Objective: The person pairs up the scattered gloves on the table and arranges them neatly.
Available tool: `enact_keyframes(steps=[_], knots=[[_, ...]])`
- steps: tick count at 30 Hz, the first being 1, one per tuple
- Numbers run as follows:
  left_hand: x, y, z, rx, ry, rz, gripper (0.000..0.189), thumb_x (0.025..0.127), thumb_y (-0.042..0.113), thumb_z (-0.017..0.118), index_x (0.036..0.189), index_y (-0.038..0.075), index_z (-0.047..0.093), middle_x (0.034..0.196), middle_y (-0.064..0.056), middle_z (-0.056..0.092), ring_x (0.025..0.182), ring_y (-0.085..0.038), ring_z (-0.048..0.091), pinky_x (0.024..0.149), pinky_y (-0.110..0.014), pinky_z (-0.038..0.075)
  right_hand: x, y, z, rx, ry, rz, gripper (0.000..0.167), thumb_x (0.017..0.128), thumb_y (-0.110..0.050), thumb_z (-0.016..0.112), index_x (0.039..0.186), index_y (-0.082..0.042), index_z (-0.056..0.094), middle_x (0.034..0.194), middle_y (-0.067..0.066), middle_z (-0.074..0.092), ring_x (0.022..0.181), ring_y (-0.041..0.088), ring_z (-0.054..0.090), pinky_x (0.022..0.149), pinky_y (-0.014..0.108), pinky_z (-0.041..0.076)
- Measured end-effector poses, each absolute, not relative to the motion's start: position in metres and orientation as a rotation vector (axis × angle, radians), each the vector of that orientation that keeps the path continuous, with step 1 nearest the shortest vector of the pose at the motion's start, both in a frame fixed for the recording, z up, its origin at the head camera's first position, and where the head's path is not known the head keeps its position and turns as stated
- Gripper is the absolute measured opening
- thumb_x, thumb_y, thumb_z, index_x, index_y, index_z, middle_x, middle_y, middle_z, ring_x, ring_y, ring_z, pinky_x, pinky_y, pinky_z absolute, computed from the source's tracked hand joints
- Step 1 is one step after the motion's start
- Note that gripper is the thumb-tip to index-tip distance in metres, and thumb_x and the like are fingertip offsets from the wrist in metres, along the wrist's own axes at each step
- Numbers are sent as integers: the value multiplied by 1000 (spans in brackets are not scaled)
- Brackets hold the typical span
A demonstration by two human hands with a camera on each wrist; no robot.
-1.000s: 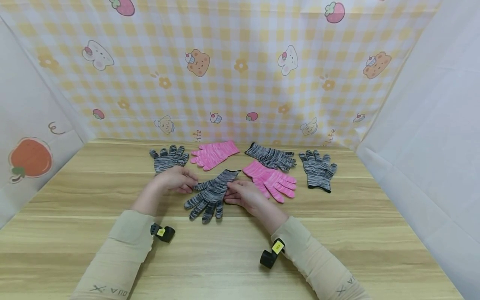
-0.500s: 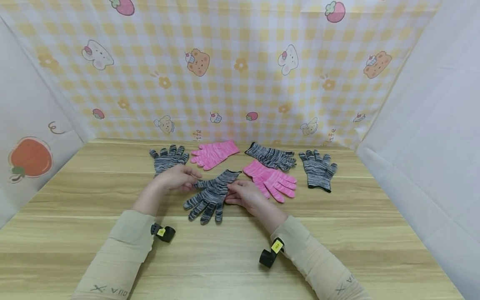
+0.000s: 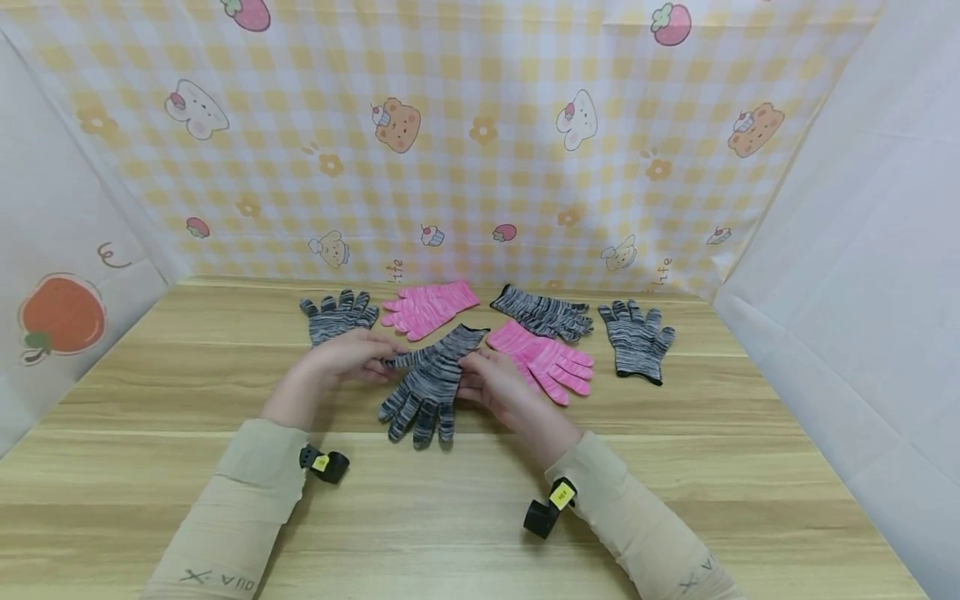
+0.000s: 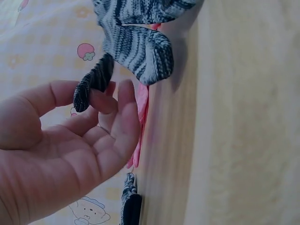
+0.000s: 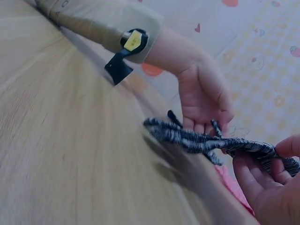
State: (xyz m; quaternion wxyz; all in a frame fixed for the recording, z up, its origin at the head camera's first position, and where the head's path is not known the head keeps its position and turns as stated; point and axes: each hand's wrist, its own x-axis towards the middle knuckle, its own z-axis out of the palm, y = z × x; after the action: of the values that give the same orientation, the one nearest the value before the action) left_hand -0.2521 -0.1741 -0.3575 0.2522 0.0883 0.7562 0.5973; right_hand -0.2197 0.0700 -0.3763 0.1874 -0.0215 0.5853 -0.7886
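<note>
A grey-and-black striped knit glove (image 3: 431,379) hangs between my two hands at the middle of the table, its cuff toward the back and its fingers toward me. My left hand (image 3: 352,357) pinches the glove's thumb; in the left wrist view the dark thumb tip (image 4: 91,84) shows between my thumb and fingers. With my right hand (image 3: 495,385) I grip the opposite edge near the cuff, thumb on top and fingers underneath. From the right wrist view the glove (image 5: 187,138) is seen edge-on, its fingers held over the table with a shadow below.
Behind lie a grey striped glove (image 3: 337,315), partly covered by my left hand, a pink glove (image 3: 432,307) and another grey glove (image 3: 540,313). A second pink glove (image 3: 543,358) lies by my right hand, and a grey glove (image 3: 636,340) farther right. A checked cloth (image 3: 480,183) backs the table.
The held glove has risen a little and shifted back and to the right, with my right hand moving along. The left hand keeps its pinch on the thumb. The other gloves stay put.
</note>
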Motion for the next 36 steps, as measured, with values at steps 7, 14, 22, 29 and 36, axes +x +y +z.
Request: enact_keyframes(steps=[7,14,22,29,36], knots=[[-254,-173,-358,232,1965,1698,41,99,14,49,124,-18,45,103,-16,64,90,-23,65,93,-43,48,-217,73,-365,-66,1592,-2294,20,91,-1,48,110,2,50,90,7,65,81,16,65,76,31,55],[-250,-170,-356,256,1951,1698,46,100,18,49,130,-17,42,116,-24,59,102,-27,62,98,-44,44,-214,75,-360,-82,1594,-2328,16,91,0,48,106,2,51,88,6,65,79,16,65,78,32,55],[-247,-172,-357,270,1950,1666,33,98,20,54,118,-5,58,132,-26,51,122,-37,49,106,-49,33,-212,76,-360,-104,1595,-2375,7,91,0,47,97,-2,49,82,4,62,71,14,63,68,26,54],[-242,-172,-356,249,2045,1618,13,89,17,67,91,4,64,69,5,50,55,-6,40,56,-20,37,-211,76,-365,-149,1617,-2387,8,90,3,48,94,-2,54,80,3,64,72,13,64,71,27,54],[-235,-174,-352,327,2078,1599,45,86,13,67,121,-12,55,126,-22,57,57,-7,48,60,-20,44,-205,76,-363,-231,1626,-2350,7,93,5,49,95,0,54,84,5,63,77,15,64,80,32,54]])
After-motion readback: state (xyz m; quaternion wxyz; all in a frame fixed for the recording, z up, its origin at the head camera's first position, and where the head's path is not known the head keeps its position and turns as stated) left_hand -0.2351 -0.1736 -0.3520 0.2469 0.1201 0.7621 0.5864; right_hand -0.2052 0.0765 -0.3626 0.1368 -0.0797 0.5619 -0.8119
